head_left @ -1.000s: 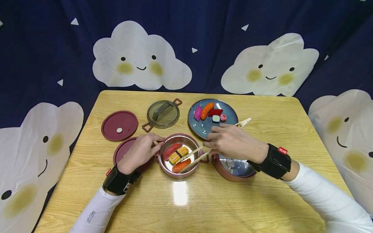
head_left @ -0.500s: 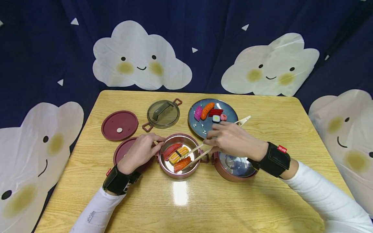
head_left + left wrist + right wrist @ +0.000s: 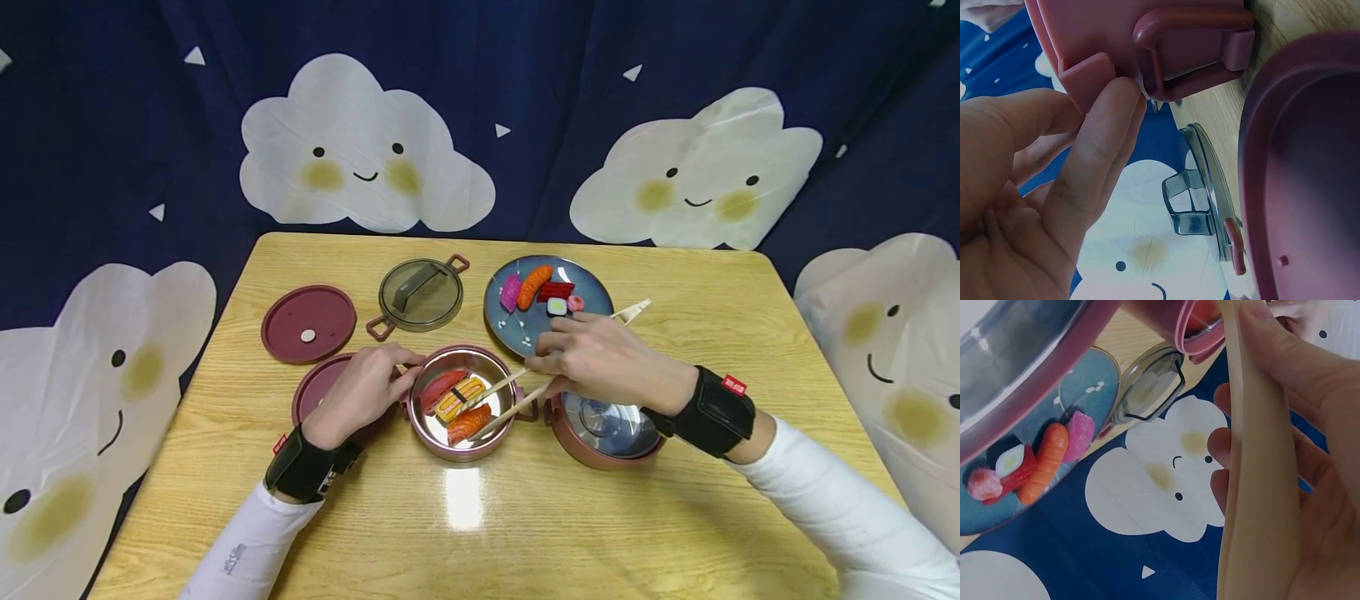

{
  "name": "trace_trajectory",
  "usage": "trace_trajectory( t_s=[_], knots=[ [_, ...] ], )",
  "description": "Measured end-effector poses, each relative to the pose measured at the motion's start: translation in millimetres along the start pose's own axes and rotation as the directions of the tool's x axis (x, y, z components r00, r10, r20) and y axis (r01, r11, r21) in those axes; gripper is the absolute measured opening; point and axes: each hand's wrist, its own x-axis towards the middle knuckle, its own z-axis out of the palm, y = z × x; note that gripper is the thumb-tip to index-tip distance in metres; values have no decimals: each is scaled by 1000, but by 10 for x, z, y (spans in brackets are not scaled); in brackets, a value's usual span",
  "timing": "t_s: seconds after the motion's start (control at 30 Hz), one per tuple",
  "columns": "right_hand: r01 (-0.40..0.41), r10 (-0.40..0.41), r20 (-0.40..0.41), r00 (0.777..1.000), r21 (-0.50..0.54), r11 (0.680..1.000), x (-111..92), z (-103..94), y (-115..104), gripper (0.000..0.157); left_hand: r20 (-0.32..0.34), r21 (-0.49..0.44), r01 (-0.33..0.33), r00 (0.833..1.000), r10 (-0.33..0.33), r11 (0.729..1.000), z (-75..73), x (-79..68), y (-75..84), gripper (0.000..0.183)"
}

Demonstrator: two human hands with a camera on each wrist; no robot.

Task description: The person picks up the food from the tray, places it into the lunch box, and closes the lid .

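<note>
My left hand [image 3: 363, 387] pinches a small tab [image 3: 1088, 78] on the side of the small pink pot [image 3: 459, 455], beside its loop handle [image 3: 1194, 19]. Inside that pot lie a red toy sushi [image 3: 441, 388], a yellow egg sushi [image 3: 453, 403] with a dark band, and an orange salmon sushi [image 3: 468, 423]. My right hand [image 3: 600, 358] grips a pair of pale chopsticks [image 3: 516, 407], which reach over the pot's right rim. One tip lies by the egg sushi; the other is at the right side of the salmon sushi.
Right of the small pot stands a larger pink pot [image 3: 600, 460], partly under my right wrist. Behind it a blue plate [image 3: 592, 275] bears several toy foods. A glass lid [image 3: 442, 308] and two maroon lids [image 3: 281, 333] lie at the back left.
The chopstick tips have shifted slightly right inside the pot, and the salmon sushi has slid a little right with them. My left hand stays at the pot.
</note>
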Motion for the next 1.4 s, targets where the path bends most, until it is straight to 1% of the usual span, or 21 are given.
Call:
trace_trajectory(
  t_s=[0.2, 0.4, 0.63, 0.7, 0.8, 0.9, 1.2, 1.4],
  knots=[
    [-14, 13, -33, 999, -10, 1000, -67, -96, 37, 49, 5, 2, 4, 1000, -4, 1000, -2, 1, 5, 20],
    [-48, 48, -61, 997, 0, 999, -157, -247, 99, 51, 9, 3, 8, 1000, -8, 1000, -5, -4, 10, 19],
    [-89, 87, -71, 994, -28, 996, -271, -403, 194, 53, 14, -3, 14, 1000, -14, 1000, -3, -4, 8, 19],
    [-95, 92, -85, 992, -35, 995, -302, -434, 226, 54, 13, -4, 13, 1000, -13, 1000, -3, -3, 7, 19],
    [-104, 98, -116, 988, -45, 994, -347, -459, 275, 56, 12, -5, 13, 1000, -13, 1000, -2, -1, 8, 19],
    [-113, 105, -140, 985, -46, 993, -390, -477, 325, 54, 11, -6, 14, 1000, -14, 1000, -1, -2, 10, 19],
    [-194, 195, -111, 974, 19, 981, -501, -513, 520, 51, 12, -5, 20, 1000, -20, 1000, -3, -8, 20, 20],
    [-232, 230, -108, 967, -11, 973, -600, -461, 706, 45, 9, -1, 13, 1000, -13, 1000, -13, 0, 28, 20]
  ],
)
